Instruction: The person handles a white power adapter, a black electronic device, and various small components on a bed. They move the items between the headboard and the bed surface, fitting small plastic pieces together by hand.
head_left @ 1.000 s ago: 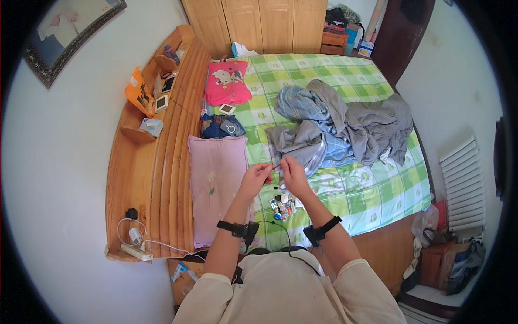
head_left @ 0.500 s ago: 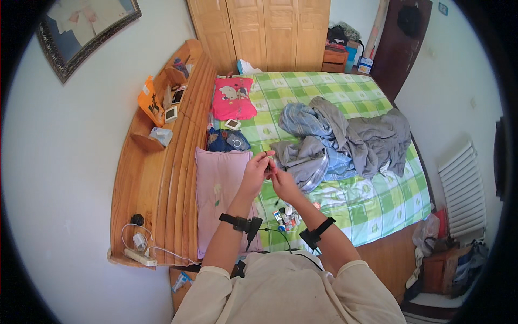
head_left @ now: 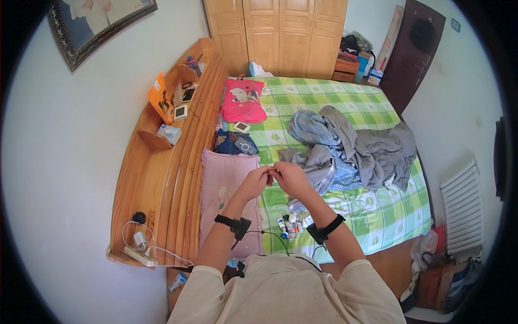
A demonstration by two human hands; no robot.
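Left hand (head_left: 254, 183): raised above the bed, its fingers bent inward to the middle; too small to tell how far they close or what they hold.
Right hand (head_left: 291, 178): back turned up, fingertips meeting those of the left hand; whether anything is pinched there cannot be told.
Small items (head_left: 290, 225): a cluster of little bottles and packages on the bed, between the forearms and nearer the body than the hands.
Forearms: each wears a black strap carrying a dark box; a thin black cable (head_left: 276, 236) runs between them.
Bed: covered by a green-and-white checked sheet (head_left: 367, 216).
Pillows: a pale pink pillow (head_left: 229, 175) partly behind the left forearm; a bright pink pillow (head_left: 245, 102) farther off.
Blanket (head_left: 372, 154): grey and blue, crumpled, right of the hands.
Headboard (head_left: 181, 189): wooden, along the left, with an orange bag (head_left: 161, 99) on its shelf.
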